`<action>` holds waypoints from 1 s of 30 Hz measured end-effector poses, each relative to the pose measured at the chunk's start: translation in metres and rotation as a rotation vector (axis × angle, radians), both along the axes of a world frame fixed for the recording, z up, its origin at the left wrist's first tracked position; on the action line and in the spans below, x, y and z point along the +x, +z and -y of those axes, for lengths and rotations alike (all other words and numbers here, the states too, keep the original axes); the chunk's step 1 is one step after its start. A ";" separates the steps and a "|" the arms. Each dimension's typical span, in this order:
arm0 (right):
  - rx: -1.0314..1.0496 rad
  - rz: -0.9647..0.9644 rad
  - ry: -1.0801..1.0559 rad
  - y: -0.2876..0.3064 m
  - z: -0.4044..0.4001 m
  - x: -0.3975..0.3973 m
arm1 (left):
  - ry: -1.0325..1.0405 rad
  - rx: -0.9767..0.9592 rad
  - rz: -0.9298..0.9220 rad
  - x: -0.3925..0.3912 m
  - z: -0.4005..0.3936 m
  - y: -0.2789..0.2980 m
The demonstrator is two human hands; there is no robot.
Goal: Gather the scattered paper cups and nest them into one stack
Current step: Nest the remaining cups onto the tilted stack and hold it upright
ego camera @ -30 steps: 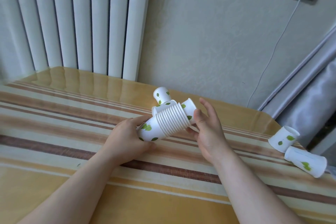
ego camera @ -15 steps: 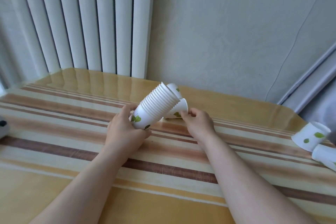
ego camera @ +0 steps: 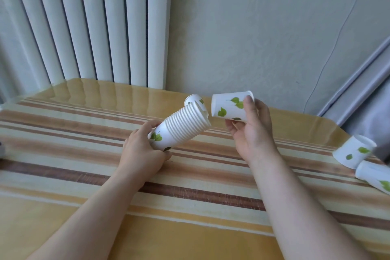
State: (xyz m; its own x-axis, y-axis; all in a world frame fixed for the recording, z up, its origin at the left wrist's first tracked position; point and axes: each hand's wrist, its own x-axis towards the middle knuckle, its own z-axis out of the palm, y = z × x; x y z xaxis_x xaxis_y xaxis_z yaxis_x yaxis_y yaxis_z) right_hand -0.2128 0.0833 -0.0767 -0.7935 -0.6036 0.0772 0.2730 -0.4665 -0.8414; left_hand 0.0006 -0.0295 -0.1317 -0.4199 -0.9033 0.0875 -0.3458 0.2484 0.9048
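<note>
My left hand (ego camera: 141,150) grips the base of a stack of white paper cups (ego camera: 181,129) with green leaf prints, tilted with its open end pointing up and to the right. My right hand (ego camera: 251,131) holds a single cup (ego camera: 229,106) sideways in the air, its base facing the stack's mouth with a small gap between them. Behind the stack's rim another cup (ego camera: 195,100) lies on the table, partly hidden. Two more cups lie at the right edge, one (ego camera: 353,152) above the other (ego camera: 373,177).
The striped tablecloth under a glossy cover (ego camera: 84,164) spans the view. A white radiator (ego camera: 84,23) and a wall stand behind the table. A grey curtain (ego camera: 371,91) hangs at the right, close to the two loose cups. A cable runs down the wall.
My right hand lifted one cup off the table and raised it to the right of the stack's mouth. The stack in my left hand stayed tilted about where it was.
</note>
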 end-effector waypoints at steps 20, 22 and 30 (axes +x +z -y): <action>0.523 -0.428 -0.061 -0.041 0.032 -0.001 | 0.012 -0.112 0.003 0.001 0.004 -0.007; 0.703 -0.569 -0.116 -0.047 0.047 -0.010 | 0.020 -0.096 -0.017 0.000 0.004 -0.008; 0.997 -0.773 -0.025 -0.040 0.131 -0.038 | 0.056 -0.096 -0.055 -0.007 0.006 -0.014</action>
State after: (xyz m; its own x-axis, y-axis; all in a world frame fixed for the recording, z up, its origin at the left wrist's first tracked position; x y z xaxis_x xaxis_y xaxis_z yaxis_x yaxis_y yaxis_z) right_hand -0.2511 -0.0477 -0.1169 -0.7566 -0.6523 0.0458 -0.4459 0.4634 -0.7658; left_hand -0.0068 -0.0357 -0.1452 -0.3616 -0.9114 0.1965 -0.3121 0.3169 0.8956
